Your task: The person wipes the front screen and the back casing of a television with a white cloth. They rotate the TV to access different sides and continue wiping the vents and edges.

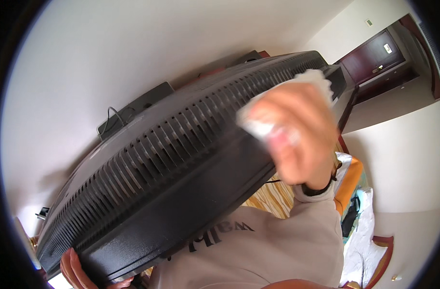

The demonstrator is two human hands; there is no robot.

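Observation:
A large black television casing (183, 184), seen along its top with a long row of vent slots, slants across the view in front of me. My right hand (299, 133), blurred, grips a crumpled white cloth or tissue (315, 77) just over the vented top toward the right end. Whether the cloth touches the casing I cannot tell. At the lower left, my left hand (73, 269) clasps the television's corner, with fingers on one side and the thumb partly hidden below.
A dark box with a cable (140, 108) sits between the television and the white wall (133, 47). Right of me are a bed with white bedding (360, 242), an orange cloth (349, 180) and a wooden headboard or footboard (384, 249). A dark red door (371, 57) stands beyond.

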